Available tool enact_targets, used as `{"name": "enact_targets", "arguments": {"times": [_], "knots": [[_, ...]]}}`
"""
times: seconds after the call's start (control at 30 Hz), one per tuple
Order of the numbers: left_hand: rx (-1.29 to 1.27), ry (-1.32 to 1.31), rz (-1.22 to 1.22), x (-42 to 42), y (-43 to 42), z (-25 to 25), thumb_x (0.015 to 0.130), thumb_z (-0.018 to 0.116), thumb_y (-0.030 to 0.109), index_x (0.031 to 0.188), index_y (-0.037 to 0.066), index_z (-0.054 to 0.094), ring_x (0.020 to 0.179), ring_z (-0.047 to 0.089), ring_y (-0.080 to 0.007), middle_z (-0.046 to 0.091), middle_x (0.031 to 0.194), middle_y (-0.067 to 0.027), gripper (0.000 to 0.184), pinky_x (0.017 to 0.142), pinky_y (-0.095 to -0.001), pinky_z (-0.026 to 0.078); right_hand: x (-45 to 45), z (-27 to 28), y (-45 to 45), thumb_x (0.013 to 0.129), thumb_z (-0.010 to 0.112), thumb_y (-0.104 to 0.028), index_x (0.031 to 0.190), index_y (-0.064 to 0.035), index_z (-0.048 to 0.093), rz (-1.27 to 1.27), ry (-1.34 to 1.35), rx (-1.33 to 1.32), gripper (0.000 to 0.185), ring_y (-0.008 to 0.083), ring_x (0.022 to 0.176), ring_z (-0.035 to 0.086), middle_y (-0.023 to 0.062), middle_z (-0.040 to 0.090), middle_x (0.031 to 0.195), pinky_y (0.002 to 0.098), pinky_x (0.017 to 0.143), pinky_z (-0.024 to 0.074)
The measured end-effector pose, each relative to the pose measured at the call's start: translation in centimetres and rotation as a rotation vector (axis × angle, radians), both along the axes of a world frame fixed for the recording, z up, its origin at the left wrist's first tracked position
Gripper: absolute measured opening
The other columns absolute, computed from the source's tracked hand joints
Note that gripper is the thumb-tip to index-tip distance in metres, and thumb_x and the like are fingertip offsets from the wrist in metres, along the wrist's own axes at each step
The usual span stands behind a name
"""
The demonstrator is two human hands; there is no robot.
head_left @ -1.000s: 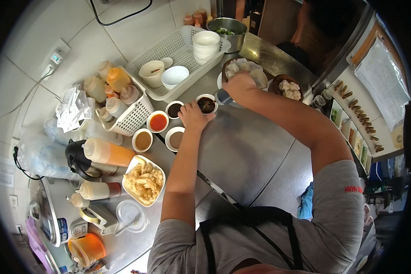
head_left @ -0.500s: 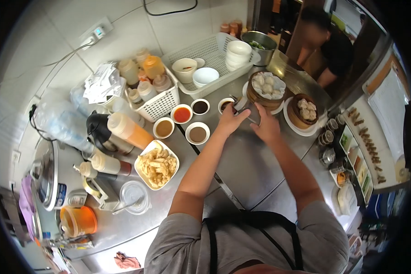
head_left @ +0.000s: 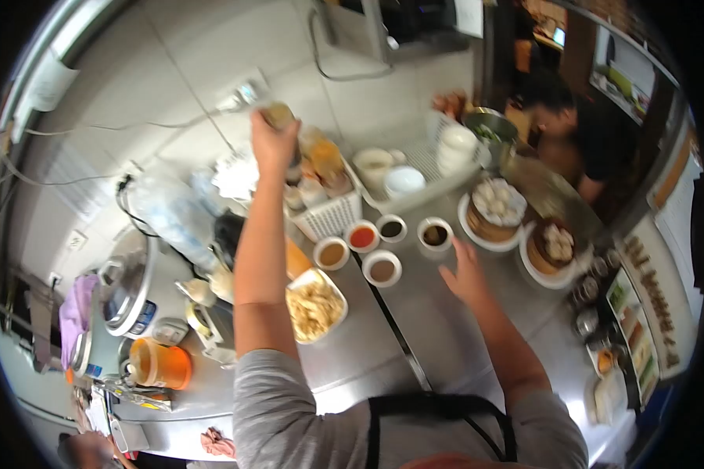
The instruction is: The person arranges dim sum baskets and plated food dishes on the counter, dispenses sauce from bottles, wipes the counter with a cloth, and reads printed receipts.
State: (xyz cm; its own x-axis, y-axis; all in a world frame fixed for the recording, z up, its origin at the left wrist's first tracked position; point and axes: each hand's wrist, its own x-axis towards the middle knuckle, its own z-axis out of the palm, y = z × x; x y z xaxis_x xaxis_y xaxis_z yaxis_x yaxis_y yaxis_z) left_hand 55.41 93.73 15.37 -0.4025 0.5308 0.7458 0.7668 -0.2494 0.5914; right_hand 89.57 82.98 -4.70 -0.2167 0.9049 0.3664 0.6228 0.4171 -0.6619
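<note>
My left hand (head_left: 274, 141) is raised over the bottle basket (head_left: 332, 217), its fingers wrapped round a squeeze bottle (head_left: 278, 115) with a yellowish top. My right hand (head_left: 465, 270) hovers just below a small cup of dark sauce (head_left: 434, 235), fingers apart and holding nothing. Left of that cup stand bowls of black (head_left: 391, 228), red (head_left: 362, 236), brown (head_left: 331, 254) and greyish-brown sauce (head_left: 382, 269). Two bamboo steamers with dumplings, one (head_left: 498, 202) behind the other (head_left: 551, 246), sit on white plates at the right.
Fried food fills a white dish (head_left: 344, 313) near my left forearm. Behind the sauces is a perforated tray (head_left: 426, 156) with white bowls, beside a metal pot (head_left: 493, 133). Jars (head_left: 587, 320) line the right edge. A person (head_left: 587, 133) is beyond the counter.
My left hand has gone from the sauce cup up and left, and now grips a bottle. My right hand has come away from the steamer side to below the cup. The view has shifted.
</note>
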Motion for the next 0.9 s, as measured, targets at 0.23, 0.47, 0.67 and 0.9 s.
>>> {"name": "enact_targets", "arguments": {"times": [0.23, 0.47, 0.67, 0.9], "knots": [[-0.495, -0.114, 0.269, -4.9, 3.9, -7.7, 0.058, 0.071, 0.023, 0.103, 0.000, 0.036, 0.092, 0.052, -0.0343, 0.053, 0.098, -0.0221, 0.061, 0.078, -0.0372, 0.041, 2.2, -7.8, -1.2, 0.065, 0.059, -0.018, 0.108, -0.0089, 0.047, -0.085, -0.322, 0.071, 0.045, 0.0294, 0.103, 0.039, 0.0120, 0.044, 0.108, 0.0406, 0.090, 0.0279], [-0.690, -0.161, 0.259, -5.4, 3.3, -7.1, 0.066, 0.065, 0.024, 0.101, -0.003, 0.042, 0.094, 0.051, -0.0325, 0.052, 0.101, -0.0224, 0.050, 0.079, -0.0352, 0.042, 2.1, -7.6, -1.2, 0.066, 0.058, -0.018, 0.097, -0.0113, 0.053, -0.127, -0.286, 0.007, 0.032, 0.0267, 0.102, 0.039, 0.0084, 0.046, 0.104, 0.0401, 0.088, 0.0289], [0.064, -0.215, 0.117, -10.0, 2.3, 5.9, 0.069, 0.062, 0.037, 0.095, -0.001, 0.048, 0.072, 0.057, -0.0285, 0.058, 0.078, -0.0178, 0.047, 0.062, -0.0338, 0.045, 2.1, -8.5, -1.1, 0.064, 0.058, -0.016, 0.091, -0.0119, 0.055, -0.121, -0.241, 0.055, 0.027, 0.0266, 0.100, 0.040, 0.0083, 0.046, 0.102, 0.0403, 0.084, 0.0311], [0.655, -0.820, -0.294, -12.7, -13.6, 25.9, 0.072, 0.054, 0.051, 0.127, 0.006, 0.023, 0.112, 0.034, -0.0314, 0.025, 0.129, -0.0160, 0.078, 0.082, -0.0468, 0.037, 2.4, -9.3, -0.8, 0.063, 0.059, -0.016, 0.085, -0.0113, 0.057, -0.125, -0.198, 0.090, 0.022, 0.0268, 0.098, 0.042, 0.0078, 0.047, 0.099, 0.0393, 0.084, 0.0318]]}}
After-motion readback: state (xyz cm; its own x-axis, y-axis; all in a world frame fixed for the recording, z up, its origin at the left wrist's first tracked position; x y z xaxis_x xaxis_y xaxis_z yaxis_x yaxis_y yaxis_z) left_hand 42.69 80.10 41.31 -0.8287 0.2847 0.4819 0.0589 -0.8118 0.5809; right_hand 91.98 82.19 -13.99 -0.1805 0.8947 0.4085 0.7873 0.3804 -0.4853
